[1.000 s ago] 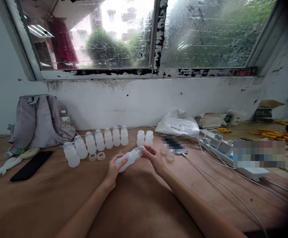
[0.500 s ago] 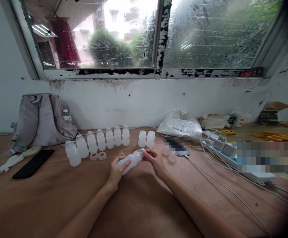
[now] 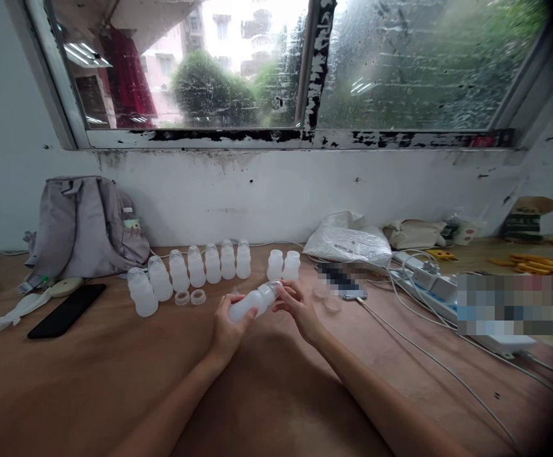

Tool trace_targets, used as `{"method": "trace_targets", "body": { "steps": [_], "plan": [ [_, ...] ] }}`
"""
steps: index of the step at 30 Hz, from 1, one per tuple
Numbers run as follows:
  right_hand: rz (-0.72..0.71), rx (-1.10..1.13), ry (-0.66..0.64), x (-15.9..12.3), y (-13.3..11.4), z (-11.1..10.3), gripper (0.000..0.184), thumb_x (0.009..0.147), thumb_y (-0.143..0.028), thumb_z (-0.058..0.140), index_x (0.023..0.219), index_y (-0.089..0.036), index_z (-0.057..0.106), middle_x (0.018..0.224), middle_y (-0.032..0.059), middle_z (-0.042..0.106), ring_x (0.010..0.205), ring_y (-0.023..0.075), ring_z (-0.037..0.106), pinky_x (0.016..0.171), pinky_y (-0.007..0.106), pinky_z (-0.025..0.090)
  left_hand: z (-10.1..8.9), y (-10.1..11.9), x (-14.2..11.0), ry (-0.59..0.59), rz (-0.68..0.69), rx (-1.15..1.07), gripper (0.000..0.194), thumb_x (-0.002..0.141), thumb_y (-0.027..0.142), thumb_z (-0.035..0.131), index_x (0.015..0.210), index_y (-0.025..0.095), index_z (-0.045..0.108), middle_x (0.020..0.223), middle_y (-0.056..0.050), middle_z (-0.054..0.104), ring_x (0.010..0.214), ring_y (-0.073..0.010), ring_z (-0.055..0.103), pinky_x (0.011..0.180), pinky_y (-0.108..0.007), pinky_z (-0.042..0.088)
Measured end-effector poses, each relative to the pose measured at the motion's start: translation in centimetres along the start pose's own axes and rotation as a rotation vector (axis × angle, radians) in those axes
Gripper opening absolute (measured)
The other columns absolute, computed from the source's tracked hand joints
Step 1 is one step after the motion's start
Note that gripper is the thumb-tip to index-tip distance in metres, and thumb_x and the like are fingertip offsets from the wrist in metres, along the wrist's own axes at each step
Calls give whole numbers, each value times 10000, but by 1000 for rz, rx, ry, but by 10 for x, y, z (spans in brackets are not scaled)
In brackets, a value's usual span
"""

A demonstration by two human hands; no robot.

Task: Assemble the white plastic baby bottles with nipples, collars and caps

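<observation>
My left hand point(image 3: 227, 327) is wrapped round the frosted white body of a baby bottle point(image 3: 247, 306), which lies tilted with its top up to the right. The fingers of my right hand point(image 3: 301, 311) are closed on the clear cap point(image 3: 270, 287) at that top end. Just behind my left hand a small clear teat point(image 3: 235, 290) shows in part. Two screw rings point(image 3: 198, 296) rest on the table to the left. Behind my hands stand two bottles without caps point(image 3: 275, 264), and clear discs point(image 3: 332, 304) lie to the right.
Several capped bottles point(image 3: 179, 273) stand in a row at the back left, by a grey backpack point(image 3: 74, 222). A black phone point(image 3: 67, 311) lies far left. On the right are a charging phone point(image 3: 340, 279), a plastic bag point(image 3: 347, 241), a power strip point(image 3: 495, 336) and loose cables.
The bottle and both hands have stayed together while the whole view shifted slightly. My right fingers have changed their hold on the cap, and the left hand has turned a little.
</observation>
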State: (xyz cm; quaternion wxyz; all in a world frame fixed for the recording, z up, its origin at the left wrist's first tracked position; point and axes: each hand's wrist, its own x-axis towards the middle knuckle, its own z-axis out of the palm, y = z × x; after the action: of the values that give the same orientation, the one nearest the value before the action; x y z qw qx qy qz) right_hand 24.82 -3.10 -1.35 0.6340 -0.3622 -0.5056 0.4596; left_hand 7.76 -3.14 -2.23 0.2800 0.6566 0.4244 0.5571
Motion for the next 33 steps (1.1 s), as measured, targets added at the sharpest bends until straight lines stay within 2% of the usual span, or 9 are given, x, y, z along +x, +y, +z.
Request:
{"method": "trace_targets", "body": {
  "steps": [4,8,11,15,18,20,29,33],
  "plan": [
    [-12,-29,42,4,-4,-2,263,694,-375,613,879,-204,538,728,6,590,658,141,544,551,265,462,-5,-4,6,-68,194,131,326,705,365,593,965,183,518,937,-47,546,871,-180,534,774,-300,428],
    [-151,-212,127,21,-14,-6,307,686,-394,610,909,-198,532,713,9,593,657,144,545,584,270,445,-18,-12,19,-40,292,217,310,808,314,470,1093,195,445,1058,-67,509,989,-185,487,845,-317,397],
    [-307,-559,169,43,-28,-7,299,689,-391,602,909,-198,541,744,21,593,670,156,545,610,280,431,-33,-24,30,8,324,321,234,843,280,403,1051,195,469,1027,-61,528,997,-190,480,870,-335,379],
    [-454,-1098,123,79,-44,0,244,736,-322,558,951,-209,544,821,44,599,763,182,538,706,309,395,-48,-43,40,-51,394,543,162,833,233,407,935,183,523,937,-52,567,917,-193,507,838,-340,391],
    [-392,-1351,73,104,-43,7,255,760,-307,536,997,-214,523,852,53,614,874,205,516,765,320,354,-54,-54,45,-82,403,637,133,816,198,418,855,175,544,871,-48,582,871,-194,514,799,-332,403],
    [-322,-1439,52,118,-38,10,258,770,-310,525,1010,-216,513,855,54,622,892,215,507,761,324,341,-55,-57,46,-84,397,650,124,804,185,428,819,175,550,837,-46,583,850,-197,514,777,-328,407],
    [-227,-1521,42,144,-14,13,292,795,-321,494,1060,-201,464,865,79,630,922,250,497,737,337,315,-58,-58,48,-84,359,767,115,773,189,453,787,199,566,823,-32,594,837,-197,515,741,-313,394],
    [-211,-1525,51,144,-13,12,341,798,-339,490,1090,-168,442,906,105,624,934,256,501,750,338,312,-62,-59,47,-29,295,845,136,757,187,449,819,185,570,862,-68,589,862,-238,500,747,-366,372]
  ]
}}
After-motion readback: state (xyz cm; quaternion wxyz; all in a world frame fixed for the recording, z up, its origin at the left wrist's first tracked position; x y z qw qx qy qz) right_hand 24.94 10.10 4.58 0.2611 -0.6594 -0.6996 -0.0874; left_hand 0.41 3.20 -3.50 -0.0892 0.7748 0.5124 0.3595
